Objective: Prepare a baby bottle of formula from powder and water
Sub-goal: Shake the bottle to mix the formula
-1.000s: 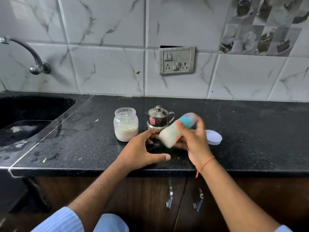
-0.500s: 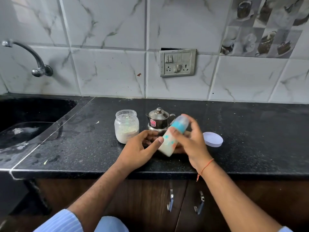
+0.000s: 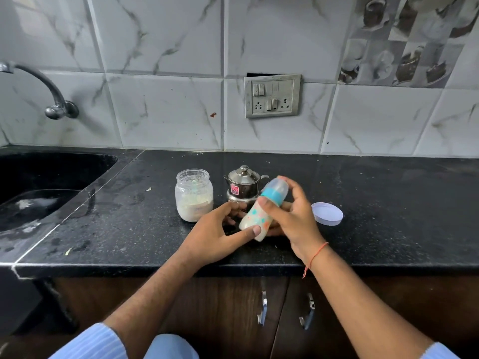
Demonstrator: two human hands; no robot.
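Bottle: milky plastic baby bottle with a teal collar [image 3: 261,213], tilted above the black speckled tabletop [image 3: 388,203], near the steel pot [image 3: 242,185].
Right hand [image 3: 293,218]: fingers curled round the bottle's upper half.
Left hand [image 3: 215,234]: thumb touches its base, fingers relaxed and loosely spread.

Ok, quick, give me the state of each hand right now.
Left hand: open, thumb touching the baby bottle near its base.
Right hand: closed round the tilted baby bottle, holding it.
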